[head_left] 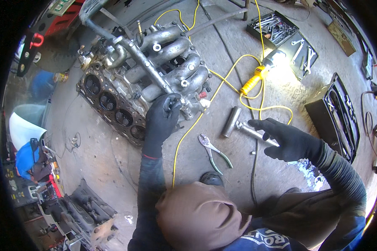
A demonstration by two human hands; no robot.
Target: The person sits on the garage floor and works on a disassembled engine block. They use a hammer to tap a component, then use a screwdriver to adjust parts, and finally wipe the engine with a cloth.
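Observation:
My left hand (162,118), in a black glove, is at the near end of the metal rail (148,65) on the intake manifold (167,52). Its fingers are curled together, and what they hold, if anything, is hidden. The manifold is bolted to a cylinder head (109,102) with a row of round openings. My right hand (292,140), also gloved, hovers with fingers apart over the handle of a T-shaped steel hammer (231,122) on the floor. Pliers with green handles (213,152) lie between my hands.
A lit yellow work lamp (252,83) and its looping cord lie beyond the hammer. Further back is an open socket and wrench case (276,29). A black toolbox (331,117) stands right. Engine parts (81,211) and a person in blue (27,161) are at left.

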